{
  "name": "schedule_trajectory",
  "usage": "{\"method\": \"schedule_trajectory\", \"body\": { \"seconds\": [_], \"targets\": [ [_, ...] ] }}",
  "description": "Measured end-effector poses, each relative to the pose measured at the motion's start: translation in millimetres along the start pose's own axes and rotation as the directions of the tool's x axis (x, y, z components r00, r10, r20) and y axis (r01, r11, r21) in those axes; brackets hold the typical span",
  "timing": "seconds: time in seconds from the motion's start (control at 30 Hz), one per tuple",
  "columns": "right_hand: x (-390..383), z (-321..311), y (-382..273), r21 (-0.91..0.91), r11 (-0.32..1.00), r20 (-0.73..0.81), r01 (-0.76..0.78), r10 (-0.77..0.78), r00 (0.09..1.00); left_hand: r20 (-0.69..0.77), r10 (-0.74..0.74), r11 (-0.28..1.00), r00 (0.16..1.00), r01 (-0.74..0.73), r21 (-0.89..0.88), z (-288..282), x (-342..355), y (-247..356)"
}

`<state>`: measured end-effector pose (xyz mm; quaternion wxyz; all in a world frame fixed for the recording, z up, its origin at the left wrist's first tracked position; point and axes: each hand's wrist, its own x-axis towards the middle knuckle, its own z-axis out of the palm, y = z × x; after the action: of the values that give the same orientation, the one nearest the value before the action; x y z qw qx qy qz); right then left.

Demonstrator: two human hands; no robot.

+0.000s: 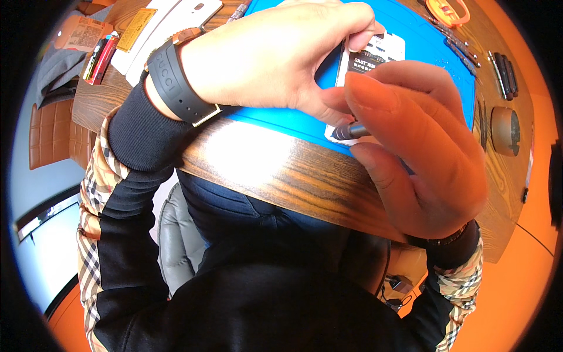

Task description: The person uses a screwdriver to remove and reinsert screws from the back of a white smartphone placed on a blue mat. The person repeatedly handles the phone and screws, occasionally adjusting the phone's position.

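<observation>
A slim phone body (370,57), its back off and its dark battery and inner parts showing, lies on a blue mat (281,125). My left hand (275,58) reaches across it from the left, fingers and thumb closed on its edges. My right hand (422,146) pinches a dark, pen-shaped screwdriver (352,131) between thumb and fingers. The tool's tapered end points left, over the near end of the phone body. Whether it touches the phone, I cannot tell. My right fingers cover part of the phone.
A white phone (196,13) lies at the far left, near a yellow label (136,29) and a red lighter (105,58). Several slim tools (460,53) rest at the mat's right edge. Beyond them are black-handled tools (505,75), a round brown dish (505,130) and an orange ring-shaped thing (448,10).
</observation>
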<state>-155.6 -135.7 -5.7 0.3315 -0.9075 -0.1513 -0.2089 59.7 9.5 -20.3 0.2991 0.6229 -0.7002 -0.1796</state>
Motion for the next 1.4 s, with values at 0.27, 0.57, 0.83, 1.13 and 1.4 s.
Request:
{"method": "schedule_trajectory", "body": {
  "seconds": [0.27,0.57,0.83,1.13,1.4],
  "targets": [
    [5.3,-1.7,-1.0,0.030,0.998,-0.114,0.053,-0.050,0.992,-0.113,0.070,0.995,0.991,-0.061,0.083,15.0,6.6,-7.2],
    [-3.4,-2.1,0.6,0.076,0.995,-0.082,0.058,-0.052,0.995,-0.104,0.016,1.000,0.994,-0.014,0.016,12.8,8.3,0.3],
    [0.0,-0.4,2.5,0.106,0.988,-0.103,0.109,-0.098,0.990,-0.036,-0.063,0.998,0.997,0.062,-0.019,9.5,7.7,4.8],
    [-8.2,6.4,4.0,0.149,0.983,-0.101,0.106,-0.091,0.991,-0.088,0.008,1.000,0.996,-0.009,-0.014,12.0,8.5,3.7],
    [-5.6,6.8,3.9,0.184,0.974,-0.122,0.134,-0.113,0.986,-0.082,-0.017,1.000,0.996,0.015,-0.024,9.4,10.7,8.3]
  ]
}}
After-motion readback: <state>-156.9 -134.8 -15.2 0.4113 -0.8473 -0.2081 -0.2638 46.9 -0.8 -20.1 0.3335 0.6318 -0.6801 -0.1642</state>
